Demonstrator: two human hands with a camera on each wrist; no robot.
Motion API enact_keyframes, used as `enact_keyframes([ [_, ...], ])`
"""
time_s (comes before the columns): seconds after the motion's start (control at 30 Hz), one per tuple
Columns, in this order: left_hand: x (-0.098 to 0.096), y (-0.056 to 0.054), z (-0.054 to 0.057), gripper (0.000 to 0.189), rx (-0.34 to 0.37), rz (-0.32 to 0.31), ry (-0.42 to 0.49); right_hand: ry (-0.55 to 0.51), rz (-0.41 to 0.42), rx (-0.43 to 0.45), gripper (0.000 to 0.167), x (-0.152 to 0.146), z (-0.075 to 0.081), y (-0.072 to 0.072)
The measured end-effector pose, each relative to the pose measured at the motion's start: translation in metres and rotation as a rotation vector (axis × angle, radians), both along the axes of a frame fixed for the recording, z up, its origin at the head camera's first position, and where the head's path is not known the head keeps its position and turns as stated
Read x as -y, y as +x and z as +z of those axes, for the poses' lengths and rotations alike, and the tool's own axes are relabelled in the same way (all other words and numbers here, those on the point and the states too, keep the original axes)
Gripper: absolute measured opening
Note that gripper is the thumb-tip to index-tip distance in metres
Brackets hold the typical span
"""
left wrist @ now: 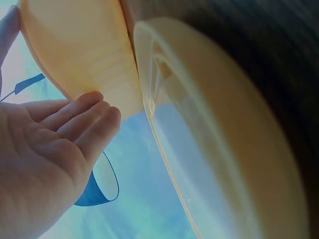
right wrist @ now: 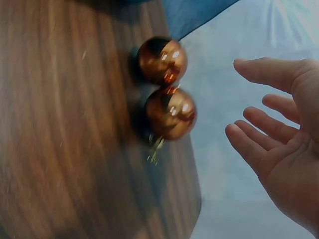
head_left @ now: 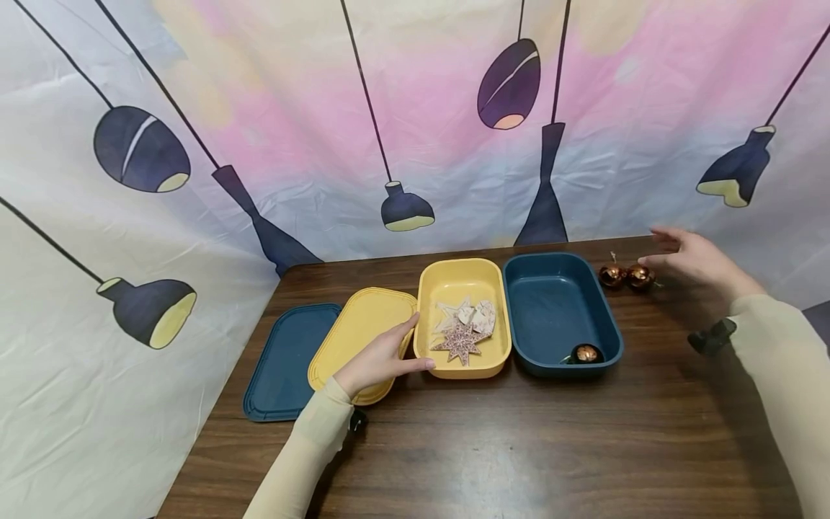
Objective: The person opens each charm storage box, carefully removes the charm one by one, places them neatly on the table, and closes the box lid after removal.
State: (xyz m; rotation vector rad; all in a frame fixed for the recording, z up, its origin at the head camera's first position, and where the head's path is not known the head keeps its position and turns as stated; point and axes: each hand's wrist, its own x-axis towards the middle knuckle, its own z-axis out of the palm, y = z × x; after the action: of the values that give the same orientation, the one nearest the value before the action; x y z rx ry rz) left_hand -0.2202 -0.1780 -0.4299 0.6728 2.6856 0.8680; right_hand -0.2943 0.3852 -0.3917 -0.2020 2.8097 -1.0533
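Observation:
My left hand (head_left: 379, 357) is at the left side of a yellow container (head_left: 462, 275), fingers extended along its wall and thumb at the near corner of the rim. Inside lie a pinkish glittery star (head_left: 462, 346) and several pale flat ornaments (head_left: 483, 317). Two shiny copper-coloured baubles (right wrist: 171, 113) sit together on the table, right of a dark blue container (head_left: 551, 310). My right hand (head_left: 697, 259) hovers just right of them, thumb and fingers apart with nothing between them. One more copper bauble (head_left: 586, 353) rests in the blue container's near right corner.
A yellow lid (head_left: 363, 324) lies left of the yellow container, overlapping a dark blue lid (head_left: 288, 367). Both containers stand side by side on the wooden table (head_left: 493, 447). Behind it hangs a cloth (head_left: 292, 94) printed with lamps.

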Motion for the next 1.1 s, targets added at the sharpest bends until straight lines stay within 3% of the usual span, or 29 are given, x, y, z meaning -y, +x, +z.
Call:
enact_keyframes([
  [0.7, 0.001, 0.000, -0.001, 0.104, 0.003, 0.011, 0.011, -0.007, 0.116, -0.015, 0.091, 0.065, 0.024, -0.002],
  [1.1, 0.000, 0.001, -0.002, 0.103, 0.013, 0.018, 0.022, 0.030, 0.181, -0.020, 0.084, 0.079, 0.025, 0.000],
])
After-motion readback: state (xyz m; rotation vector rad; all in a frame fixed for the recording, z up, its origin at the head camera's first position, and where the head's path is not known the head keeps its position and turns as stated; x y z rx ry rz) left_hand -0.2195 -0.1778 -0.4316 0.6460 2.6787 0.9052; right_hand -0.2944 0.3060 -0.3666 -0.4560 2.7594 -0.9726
